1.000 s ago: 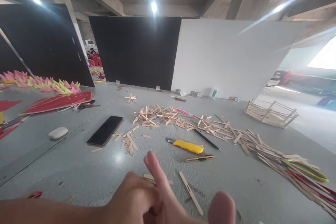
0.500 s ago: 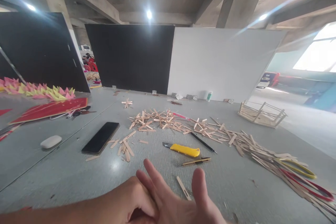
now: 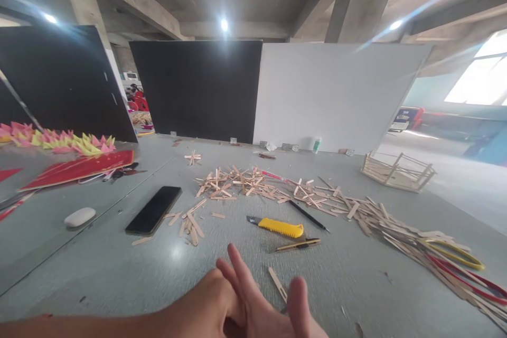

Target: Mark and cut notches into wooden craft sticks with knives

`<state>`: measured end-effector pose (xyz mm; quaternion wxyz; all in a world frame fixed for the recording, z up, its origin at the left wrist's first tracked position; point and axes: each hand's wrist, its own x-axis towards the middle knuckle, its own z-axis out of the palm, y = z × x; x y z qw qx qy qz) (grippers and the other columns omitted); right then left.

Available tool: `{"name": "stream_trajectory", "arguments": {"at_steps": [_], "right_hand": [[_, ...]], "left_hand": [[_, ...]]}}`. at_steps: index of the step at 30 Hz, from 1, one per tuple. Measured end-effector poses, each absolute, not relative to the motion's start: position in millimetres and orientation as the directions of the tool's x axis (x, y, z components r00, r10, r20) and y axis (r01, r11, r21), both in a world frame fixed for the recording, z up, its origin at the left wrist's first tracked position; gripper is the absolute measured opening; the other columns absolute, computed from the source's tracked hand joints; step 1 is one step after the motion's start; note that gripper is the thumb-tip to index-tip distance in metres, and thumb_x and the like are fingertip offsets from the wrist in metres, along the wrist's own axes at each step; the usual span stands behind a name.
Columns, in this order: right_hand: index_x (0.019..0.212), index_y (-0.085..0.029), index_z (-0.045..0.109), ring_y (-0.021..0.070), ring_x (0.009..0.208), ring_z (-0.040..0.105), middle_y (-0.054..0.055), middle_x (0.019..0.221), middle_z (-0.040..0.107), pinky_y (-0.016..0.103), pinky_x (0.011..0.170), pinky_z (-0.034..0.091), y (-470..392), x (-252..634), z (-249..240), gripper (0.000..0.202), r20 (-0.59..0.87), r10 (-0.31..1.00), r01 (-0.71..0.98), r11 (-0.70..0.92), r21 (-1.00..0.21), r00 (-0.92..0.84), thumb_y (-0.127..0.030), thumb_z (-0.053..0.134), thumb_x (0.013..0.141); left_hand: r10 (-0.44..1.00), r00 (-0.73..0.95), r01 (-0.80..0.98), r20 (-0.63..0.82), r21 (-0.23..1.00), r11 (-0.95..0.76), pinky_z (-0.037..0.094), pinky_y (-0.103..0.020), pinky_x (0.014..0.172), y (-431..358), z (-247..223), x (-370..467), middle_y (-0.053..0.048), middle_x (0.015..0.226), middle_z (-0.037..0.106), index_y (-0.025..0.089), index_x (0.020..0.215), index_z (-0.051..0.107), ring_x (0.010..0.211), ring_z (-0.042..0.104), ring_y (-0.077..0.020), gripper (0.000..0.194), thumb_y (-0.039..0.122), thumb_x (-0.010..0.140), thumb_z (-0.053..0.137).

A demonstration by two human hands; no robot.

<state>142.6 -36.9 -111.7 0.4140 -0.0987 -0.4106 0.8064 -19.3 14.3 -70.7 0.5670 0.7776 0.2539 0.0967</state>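
Note:
At the bottom centre, my left hand point(image 3: 216, 296) is closed around some fingers of my right hand point(image 3: 265, 319). Two fingers of the right hand stretch up and left, and its thumb stands apart on the right; it holds nothing that I can see. A slotted wooden stick point(image 3: 277, 282) lies on the grey table point(image 3: 119, 285) just past the thumb. Farther on are a yellow utility knife point(image 3: 281, 227), a slim cutter point(image 3: 298, 244) and a black pencil-like stick point(image 3: 309, 215). The lower parts of both hands are cut off by the frame.
Many wooden sticks point(image 3: 245, 182) spread across the table toward scissors point(image 3: 455, 253) on the right. A phone point(image 3: 153, 210) and a white case point(image 3: 80, 217) lie left. At the back right stands a small stick-built frame point(image 3: 398, 171), before upright black and white boards point(image 3: 336, 95).
Both hands have shifted slightly down and to the right in view, still clasped. The right thumb sits lower. The objects on the table have kept their places; the view has moved a little.

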Motion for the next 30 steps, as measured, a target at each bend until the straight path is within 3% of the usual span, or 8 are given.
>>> {"name": "stream_trajectory", "arguments": {"at_steps": [3,10,14,18,21,24,26,30], "right_hand": [[0.157,-0.043,0.039,0.0354,0.147,0.042,0.001,0.173,0.025,0.053,0.111,0.034,-30.0,145.5,-101.4,0.104,0.136,0.719,-0.568,-0.402,-0.718,-0.682,-0.103,0.027,0.073],[0.155,-0.048,0.04,0.0191,0.113,0.061,-0.002,0.174,0.021,0.029,0.085,0.042,-22.7,149.6,-82.6,0.112,0.119,0.668,-0.596,-0.551,-0.584,-0.734,-0.1,0.059,0.058],[0.155,-0.048,0.04,0.028,0.129,0.056,-0.002,0.173,0.023,0.041,0.098,0.042,-26.8,155.2,-76.4,0.109,0.111,0.652,-0.569,-0.55,-0.612,-0.75,-0.103,0.05,0.061],[0.157,-0.047,0.037,0.0384,0.15,0.036,-0.002,0.175,0.015,0.056,0.115,0.028,-34.4,154.6,-74.9,0.118,0.119,0.663,-0.559,-0.504,-0.659,-0.739,-0.106,0.049,0.055],[0.157,-0.049,0.036,0.0356,0.156,0.026,-0.007,0.176,0.01,0.054,0.119,0.025,-37.1,151.8,-77.0,0.111,0.146,0.671,-0.548,-0.439,-0.713,-0.727,-0.102,0.054,0.061],[0.156,-0.048,0.039,0.0288,0.159,0.02,-0.005,0.174,0.023,0.051,0.123,0.021,-37.0,146.4,-81.6,0.097,0.163,0.747,-0.549,-0.303,-0.779,-0.644,-0.092,0.06,0.073],[0.159,-0.044,0.036,0.0278,0.159,0.019,-0.001,0.172,0.027,0.05,0.124,0.018,-38.1,141.0,-86.1,0.099,0.155,0.8,-0.533,-0.229,-0.815,-0.58,-0.089,0.064,0.074],[0.161,-0.042,0.03,0.0333,0.158,0.023,-0.001,0.175,0.013,0.054,0.124,0.016,-42.9,132.6,-97.2,0.109,0.132,0.809,-0.556,-0.266,-0.787,-0.573,-0.099,0.051,0.07]], "left_hand": [[0.499,0.841,0.359,-0.211,0.907,-0.222,0.023,-0.025,0.048,14.7,-41.4,-24.1,0.007,0.053,0.031,0.019,0.051,0.037,0.051,0.032,-0.0084,0.035,0.005,0.077,0.056],[0.473,0.859,0.371,-0.193,0.872,-0.318,0.035,-0.022,0.057,19.5,-16.1,-36.8,0.005,0.062,0.051,0.018,0.062,0.05,0.062,0.048,-0.0107,0.027,-0.004,0.079,0.051],[0.449,0.874,0.337,-0.184,0.896,-0.289,0.036,-0.02,0.059,17.3,-11.0,-37.4,0.006,0.065,0.051,0.018,0.061,0.047,0.064,0.048,-0.0098,0.029,-0.007,0.076,0.051],[0.5,0.855,0.285,-0.141,0.932,-0.224,0.032,-0.023,0.054,11.4,-18.1,-33.8,0.007,0.059,0.042,0.018,0.058,0.05,0.058,0.038,-0.0097,0.029,0.004,0.082,0.057],[0.56,0.822,0.23,-0.105,0.96,-0.158,0.035,-0.022,0.057,7.3,-29.7,-31.3,0.006,0.06,0.047,0.016,0.06,0.059,0.06,0.042,-0.0102,0.02,0.008,0.079,0.063],[0.635,0.767,0.218,-0.09,0.968,-0.126,0.031,-0.021,0.05,2.7,-45.3,-28.9,0.007,0.054,0.045,0.017,0.055,0.06,0.055,0.041,-0.0097,0.018,0.01,0.069,0.068],[0.696,0.717,0.228,-0.045,0.958,-0.173,0.029,-0.022,0.046,-1.4,-58.0,-25.9,0.007,0.051,0.045,0.017,0.051,0.058,0.052,0.038,-0.0094,0.026,0.02,0.067,0.077],[0.796,0.603,0.4,-0.049,0.882,-0.248,0.029,-0.023,0.044,-9.0,-80.4,-16.4,0.005,0.049,0.049,0.018,0.05,0.053,0.047,0.04,-0.0095,0.041,0.037,0.063,0.087]]}}
